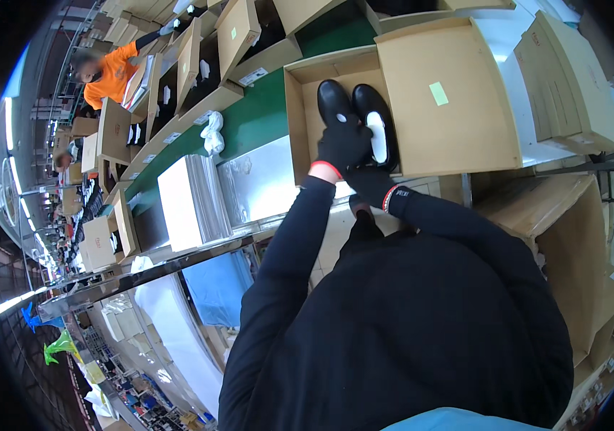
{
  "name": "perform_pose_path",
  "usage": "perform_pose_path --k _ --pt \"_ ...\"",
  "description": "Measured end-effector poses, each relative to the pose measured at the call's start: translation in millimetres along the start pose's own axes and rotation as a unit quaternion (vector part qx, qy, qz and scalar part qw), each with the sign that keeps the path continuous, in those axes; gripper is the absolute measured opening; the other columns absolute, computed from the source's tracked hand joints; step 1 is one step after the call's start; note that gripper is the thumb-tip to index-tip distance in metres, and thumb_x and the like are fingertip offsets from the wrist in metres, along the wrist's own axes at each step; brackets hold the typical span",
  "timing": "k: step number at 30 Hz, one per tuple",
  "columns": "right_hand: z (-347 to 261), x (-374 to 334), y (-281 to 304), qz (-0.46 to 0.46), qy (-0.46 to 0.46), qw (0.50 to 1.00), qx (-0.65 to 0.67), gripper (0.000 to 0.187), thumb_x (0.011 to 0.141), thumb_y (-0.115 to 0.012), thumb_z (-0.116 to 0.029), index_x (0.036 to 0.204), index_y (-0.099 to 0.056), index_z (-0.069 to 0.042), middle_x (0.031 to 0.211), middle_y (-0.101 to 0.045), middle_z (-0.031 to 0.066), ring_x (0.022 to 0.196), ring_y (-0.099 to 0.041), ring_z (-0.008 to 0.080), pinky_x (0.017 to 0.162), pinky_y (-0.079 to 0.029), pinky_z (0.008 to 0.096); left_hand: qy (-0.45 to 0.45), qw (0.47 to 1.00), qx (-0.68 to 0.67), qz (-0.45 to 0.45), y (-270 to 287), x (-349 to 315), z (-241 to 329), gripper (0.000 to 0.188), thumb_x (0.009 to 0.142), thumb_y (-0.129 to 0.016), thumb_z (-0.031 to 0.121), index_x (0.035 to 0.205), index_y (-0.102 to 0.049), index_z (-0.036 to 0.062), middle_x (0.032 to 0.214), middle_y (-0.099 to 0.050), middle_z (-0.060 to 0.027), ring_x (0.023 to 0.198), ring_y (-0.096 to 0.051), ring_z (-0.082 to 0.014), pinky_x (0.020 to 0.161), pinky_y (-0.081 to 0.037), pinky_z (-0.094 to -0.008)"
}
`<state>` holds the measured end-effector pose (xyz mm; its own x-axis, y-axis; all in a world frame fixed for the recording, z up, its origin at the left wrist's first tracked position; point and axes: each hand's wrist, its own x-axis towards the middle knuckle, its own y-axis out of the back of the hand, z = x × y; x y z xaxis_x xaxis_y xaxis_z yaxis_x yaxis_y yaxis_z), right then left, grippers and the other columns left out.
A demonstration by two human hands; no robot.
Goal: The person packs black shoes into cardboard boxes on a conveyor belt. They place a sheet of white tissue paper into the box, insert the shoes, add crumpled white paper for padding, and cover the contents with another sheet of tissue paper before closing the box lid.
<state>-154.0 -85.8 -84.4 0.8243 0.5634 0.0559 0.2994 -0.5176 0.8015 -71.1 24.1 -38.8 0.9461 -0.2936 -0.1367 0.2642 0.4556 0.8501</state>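
Observation:
Two black shoes lie side by side, toes away from me, in an open cardboard shoebox (305, 108). White lining shows inside the right-hand shoe (391, 136). Over the opening of the left-hand shoe (333, 99) is my left hand (344, 146), in a black glove, its fingers closed on that shoe. My right hand (370, 185), also in a black glove, reaches over the box's near edge beside the shoes' heels. Its fingers are mostly hidden by the left hand and the dark shoes.
The box's lid (458, 97), with a green sticker, lies folded open to the right. Left of the box are a stack of white sheets (191, 201) and crumpled white paper (212, 133). More shoeboxes line the green belt (264, 108); a person in orange (114, 75) stands beyond.

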Motion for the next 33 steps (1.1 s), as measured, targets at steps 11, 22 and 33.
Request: perform_pose_path --k 11,22,33 --pt "-0.8 0.0 3.7 -0.046 0.029 0.987 -0.150 0.039 0.076 -0.061 -0.013 0.113 -0.052 -0.007 0.088 -0.061 0.0124 0.077 -0.065 0.0302 0.062 -0.052 0.0419 0.050 0.963 -0.198 0.175 36.7 -22.2 -16.0 0.062 0.070 -0.075 0.041 0.117 -0.055 0.0057 0.120 -0.044 -0.0205 0.102 -0.054 -0.0358 0.084 -0.047 -0.0440" --pt "9.1 3.3 9.3 -0.068 0.014 0.996 -0.057 0.033 0.081 -0.050 -0.005 0.114 -0.049 -0.007 0.090 -0.062 0.0168 0.078 -0.063 0.0348 0.064 -0.051 0.0453 0.032 0.919 -0.318 0.230 224.8 -116.7 -41.2 0.043 0.078 -0.067 0.018 0.115 -0.056 0.0003 0.108 -0.055 -0.0120 0.100 -0.056 -0.0229 0.087 -0.044 -0.0344" --pt "20.8 -12.6 45.3 -0.104 0.010 0.993 0.060 0.034 0.085 -0.062 -0.022 0.111 -0.062 -0.001 0.103 -0.066 0.0181 0.098 -0.063 0.0353 0.084 -0.049 0.0407 0.077 0.960 0.058 0.264 96.6 -155.3 -202.0 0.076 0.069 -0.071 0.049 0.131 -0.048 0.0119 0.128 -0.049 -0.0217 0.113 -0.050 -0.0397 0.095 -0.041 -0.0483"
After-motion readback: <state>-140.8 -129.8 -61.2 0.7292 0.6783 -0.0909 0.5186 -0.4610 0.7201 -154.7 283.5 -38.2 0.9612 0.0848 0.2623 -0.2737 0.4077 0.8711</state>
